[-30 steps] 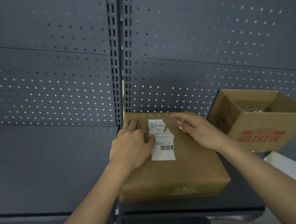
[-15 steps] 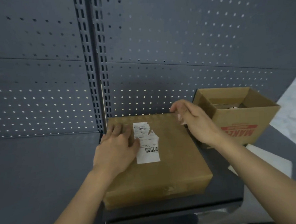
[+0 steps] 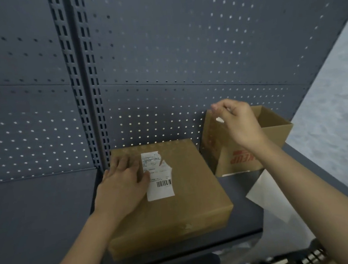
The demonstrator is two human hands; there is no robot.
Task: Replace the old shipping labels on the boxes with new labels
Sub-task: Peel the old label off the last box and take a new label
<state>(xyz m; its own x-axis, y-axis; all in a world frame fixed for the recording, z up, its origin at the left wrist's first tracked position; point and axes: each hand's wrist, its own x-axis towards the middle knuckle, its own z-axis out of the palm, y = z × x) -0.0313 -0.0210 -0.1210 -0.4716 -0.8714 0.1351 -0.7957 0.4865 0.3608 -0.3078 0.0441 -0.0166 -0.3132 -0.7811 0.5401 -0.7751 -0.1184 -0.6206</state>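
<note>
label (image 3: 160,187) lengthwise near–far | left hand (image 3: 122,187) flat on box (image 3: 186,209) | right hand (image 3: 240,123) pinches scrap (image 3: 219,119)

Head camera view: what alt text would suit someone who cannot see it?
A person's left hand presses flat on a closed brown cardboard box bearing a partly torn white shipping label, while the right hand pinches a small white paper scrap above an open brown cardboard box. Both sit on a dark grey metal shelf.
</note>
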